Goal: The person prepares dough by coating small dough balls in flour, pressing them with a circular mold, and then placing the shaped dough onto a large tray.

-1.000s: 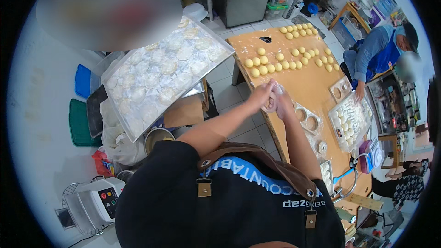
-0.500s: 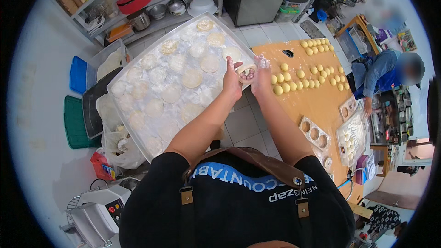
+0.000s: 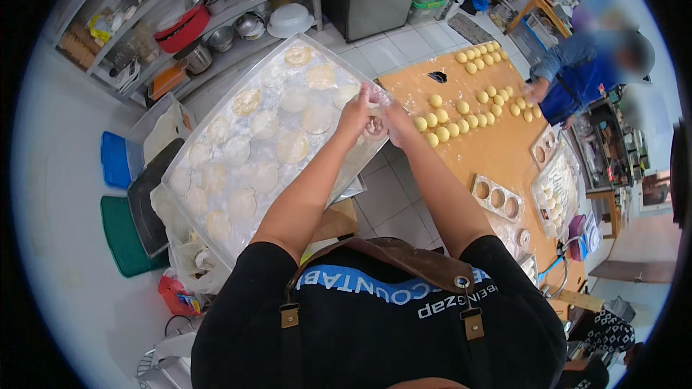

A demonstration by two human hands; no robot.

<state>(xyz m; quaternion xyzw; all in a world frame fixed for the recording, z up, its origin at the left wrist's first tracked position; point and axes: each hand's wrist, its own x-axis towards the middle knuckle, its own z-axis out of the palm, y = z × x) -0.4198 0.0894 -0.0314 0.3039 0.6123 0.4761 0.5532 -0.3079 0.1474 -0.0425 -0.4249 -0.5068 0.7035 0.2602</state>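
A pale, rounded piece of dough [image 3: 375, 128] sits between my two hands, over the right edge of the floured tray; my fingers hide much of it. My left hand [image 3: 355, 115] closes round its left side, thumb raised. On the other side my right hand [image 3: 396, 124] curls about it, with flour on the fingers. The large metal tray [image 3: 334, 173] to the left carries several flat, floured dough rounds [image 3: 291, 147]. Rows of yellow balls [image 3: 442, 133] lie on the wooden table [image 3: 461, 162], just right of my right hand.
Wooden moulds with round hollows [image 3: 498, 198] and a tray of pale dough pieces [image 3: 553, 202] lie farther down the table. A co-worker in blue [image 3: 569, 79] reaches over its far right side. Shelves with pots [image 3: 194, 56] stand behind the tray; tiled floor [image 3: 389, 194] shows between tray and table.
My hands have come closer together around the dough, covering more of it. The co-worker's hand has moved from the dough tray toward the yellow balls. My view has shifted slightly.
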